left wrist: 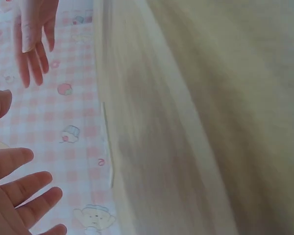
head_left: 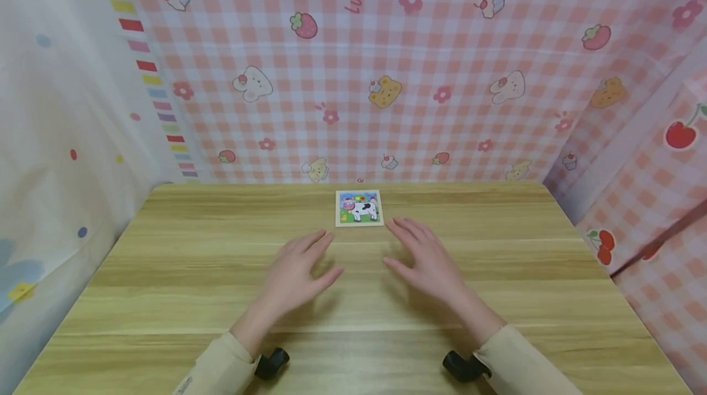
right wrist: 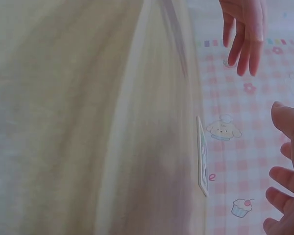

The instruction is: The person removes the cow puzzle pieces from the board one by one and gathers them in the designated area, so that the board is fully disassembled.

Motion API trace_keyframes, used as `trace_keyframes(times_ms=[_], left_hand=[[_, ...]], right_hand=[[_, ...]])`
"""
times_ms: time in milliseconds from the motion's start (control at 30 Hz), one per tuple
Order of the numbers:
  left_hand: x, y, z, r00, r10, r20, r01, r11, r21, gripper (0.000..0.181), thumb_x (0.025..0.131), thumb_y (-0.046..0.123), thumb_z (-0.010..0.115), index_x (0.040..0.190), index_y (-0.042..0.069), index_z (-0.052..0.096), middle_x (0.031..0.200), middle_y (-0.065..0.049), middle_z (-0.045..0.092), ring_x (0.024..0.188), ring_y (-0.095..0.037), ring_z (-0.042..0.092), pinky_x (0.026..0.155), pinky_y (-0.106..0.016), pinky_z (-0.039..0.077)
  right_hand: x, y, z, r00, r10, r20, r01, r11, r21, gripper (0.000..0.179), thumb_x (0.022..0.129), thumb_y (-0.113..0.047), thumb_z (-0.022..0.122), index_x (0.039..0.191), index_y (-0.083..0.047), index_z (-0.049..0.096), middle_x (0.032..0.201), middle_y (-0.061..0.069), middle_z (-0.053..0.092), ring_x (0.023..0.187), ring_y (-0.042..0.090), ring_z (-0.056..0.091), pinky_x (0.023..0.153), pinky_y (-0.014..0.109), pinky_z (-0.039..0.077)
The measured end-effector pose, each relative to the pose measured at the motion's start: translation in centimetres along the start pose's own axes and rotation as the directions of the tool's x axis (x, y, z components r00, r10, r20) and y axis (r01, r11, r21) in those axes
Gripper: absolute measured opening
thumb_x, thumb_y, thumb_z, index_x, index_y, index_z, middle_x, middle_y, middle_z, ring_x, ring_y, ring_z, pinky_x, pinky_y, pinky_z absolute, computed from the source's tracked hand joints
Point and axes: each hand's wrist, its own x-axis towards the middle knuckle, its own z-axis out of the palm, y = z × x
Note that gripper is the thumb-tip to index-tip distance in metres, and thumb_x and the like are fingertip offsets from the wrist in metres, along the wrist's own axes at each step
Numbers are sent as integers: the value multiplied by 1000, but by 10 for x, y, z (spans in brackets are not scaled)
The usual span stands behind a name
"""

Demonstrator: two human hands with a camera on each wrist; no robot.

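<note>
A small square cow picture puzzle with a pale wooden border lies flat near the table's back edge. My left hand hovers in front of it and to its left, fingers extended, holding nothing. On the other side my right hand has its fingers stretched toward the puzzle's right corner, apart from it and holding nothing. In the right wrist view the puzzle appears edge-on. The left wrist view shows only its thin edge, with the left hand's spread fingers at the lower left.
The wood-grain table spreads around both hands. Behind it hangs a pink checked cloth with cartoon prints. A white dotted curtain is on the left, and a cherry-print cloth on the right. Black straps with dark pieces sit at the wrists.
</note>
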Motion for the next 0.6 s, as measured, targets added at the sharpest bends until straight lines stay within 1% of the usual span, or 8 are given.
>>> trace_keyframes(times_ms=[133,267,467,600], left_hand=[[16,-2,7,1000,-1,29,2,999,-34,66,93,48,64,144,8,52,145,-17,50,131,-38,48,111,-54,34],[31,-8,16,998,-7,62,11,998,-67,63,94,42,65,144,6,52,145,-20,49,131,-39,47,111,-55,34],[52,-19,30,994,-13,112,21,998,-67,62,94,38,66,143,2,51,147,-21,46,133,-40,45,112,-53,33],[64,-23,38,989,-38,144,50,995,-84,62,95,36,66,144,2,49,150,-20,43,135,-40,42,113,-52,31]], right_hand=[[9,5,2,999,-14,-34,15,1000,19,67,89,-34,74,145,-8,49,147,17,47,137,38,39,114,56,28],[17,8,2,999,-19,-39,20,999,24,65,89,-32,73,144,-7,50,146,17,48,136,37,40,113,56,30],[28,13,0,998,-28,-49,30,999,24,62,89,-28,74,143,-5,51,143,18,51,131,37,45,111,53,34],[34,18,-3,998,-24,-50,25,1000,17,61,89,-27,74,142,-6,52,141,18,53,130,36,46,110,54,35]])
